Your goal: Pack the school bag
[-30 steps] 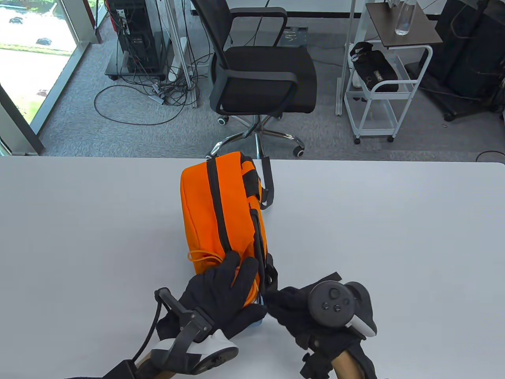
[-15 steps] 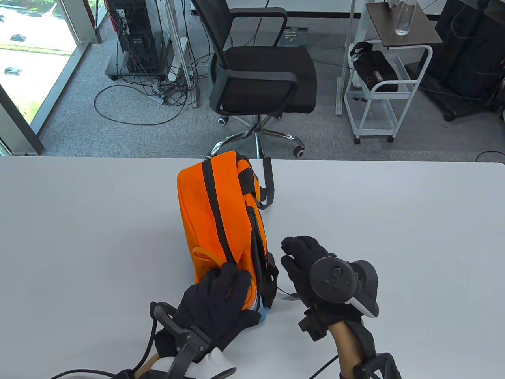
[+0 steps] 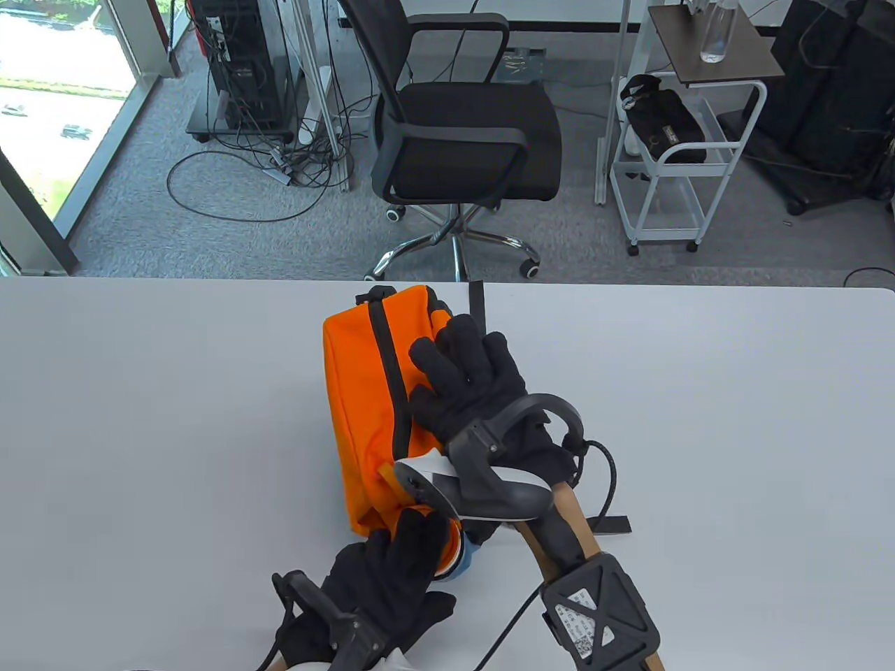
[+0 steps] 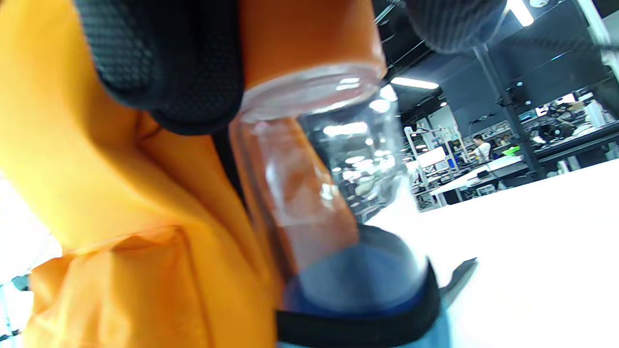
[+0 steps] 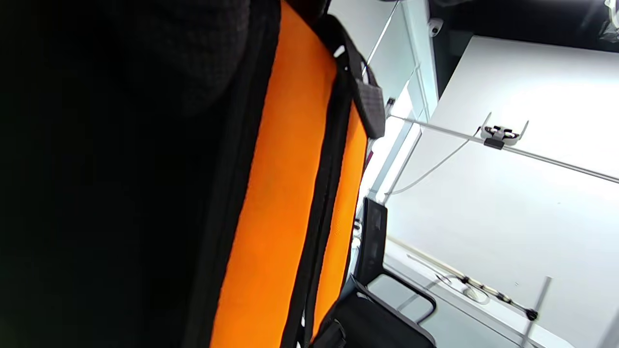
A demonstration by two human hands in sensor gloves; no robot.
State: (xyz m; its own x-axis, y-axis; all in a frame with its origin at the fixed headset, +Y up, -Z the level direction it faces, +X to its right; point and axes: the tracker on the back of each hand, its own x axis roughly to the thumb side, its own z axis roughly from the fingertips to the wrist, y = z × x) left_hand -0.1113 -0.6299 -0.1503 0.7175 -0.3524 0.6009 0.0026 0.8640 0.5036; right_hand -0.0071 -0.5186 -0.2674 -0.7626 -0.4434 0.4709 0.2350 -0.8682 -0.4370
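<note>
Backpack [image 3: 363,391] on table [image 3: 699,419]: right hand [image 3: 465,377] flat, released, on top; left hand [image 3: 391,570] grasps near end.

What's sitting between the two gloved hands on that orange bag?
In the table view, only the orange bag itself and the right hand's tracker lie between it and the left hand.

Orange school bag [image 3: 360,398] lying on white bench [image 3: 699,419]. Right hand [image 3: 468,377] flat on top, fingers spread. Left hand [image 3: 391,573] on near end. Office chair [image 3: 461,133] beyond.
</note>
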